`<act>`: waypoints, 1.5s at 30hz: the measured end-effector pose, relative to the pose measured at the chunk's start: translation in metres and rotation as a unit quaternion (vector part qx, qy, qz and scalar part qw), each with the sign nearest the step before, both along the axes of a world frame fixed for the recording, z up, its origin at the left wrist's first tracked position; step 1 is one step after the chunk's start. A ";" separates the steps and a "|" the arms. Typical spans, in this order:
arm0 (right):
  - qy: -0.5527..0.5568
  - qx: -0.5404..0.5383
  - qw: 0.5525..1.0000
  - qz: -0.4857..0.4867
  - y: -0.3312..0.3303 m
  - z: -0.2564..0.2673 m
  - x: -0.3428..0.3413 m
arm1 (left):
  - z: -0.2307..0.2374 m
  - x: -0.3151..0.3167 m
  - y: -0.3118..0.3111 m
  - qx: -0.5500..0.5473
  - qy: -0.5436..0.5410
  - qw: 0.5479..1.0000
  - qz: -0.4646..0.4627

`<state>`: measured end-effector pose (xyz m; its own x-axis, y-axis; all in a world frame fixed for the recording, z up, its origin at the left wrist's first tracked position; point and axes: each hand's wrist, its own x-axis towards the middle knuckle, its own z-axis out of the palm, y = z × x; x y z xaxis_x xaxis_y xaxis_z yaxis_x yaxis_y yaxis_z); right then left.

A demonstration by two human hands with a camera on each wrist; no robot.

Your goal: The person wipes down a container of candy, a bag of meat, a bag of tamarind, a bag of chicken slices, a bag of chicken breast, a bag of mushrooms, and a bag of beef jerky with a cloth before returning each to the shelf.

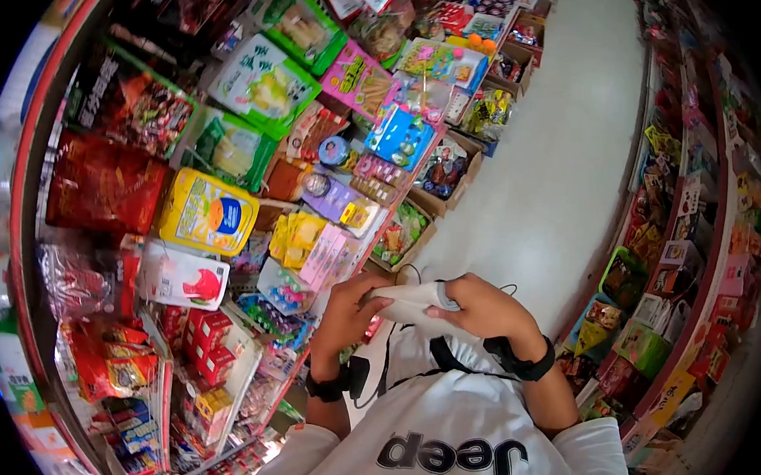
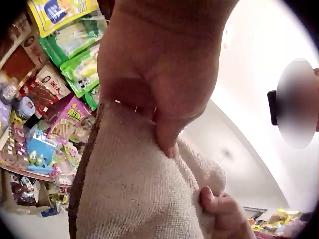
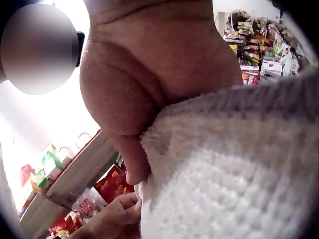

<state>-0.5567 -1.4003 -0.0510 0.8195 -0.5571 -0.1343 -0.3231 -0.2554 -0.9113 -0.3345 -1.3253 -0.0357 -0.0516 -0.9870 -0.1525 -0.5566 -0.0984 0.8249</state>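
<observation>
Cloth (image 1: 408, 305), long axis crosswise from left grip (image 1: 354, 310) to right grip (image 1: 488, 308), pinched by both.

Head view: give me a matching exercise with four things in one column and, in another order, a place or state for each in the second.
Things:
1. Pale cloth
2. Yellow packet
3. White shirt
4. Black wrist straps

Places and states:
A. Worn on the person, with large dark lettering
B. On the shelving at the person's left
C. Around both wrists
D. Gripped by the left hand and right hand

Right pairs: 1-D, 2-B, 3-A, 4-C
</observation>
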 end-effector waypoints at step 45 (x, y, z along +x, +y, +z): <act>-0.042 0.104 0.986 -0.127 -0.347 0.012 -0.090 | 0.094 0.159 -0.362 -0.511 0.637 0.496 0.294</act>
<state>-0.6471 -1.7474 -0.0391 0.6708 -0.7129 -0.2044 -0.2736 0.0183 -0.9617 -0.1752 -1.6871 0.0584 0.8800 -0.4159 0.2294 0.3578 0.8981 0.2557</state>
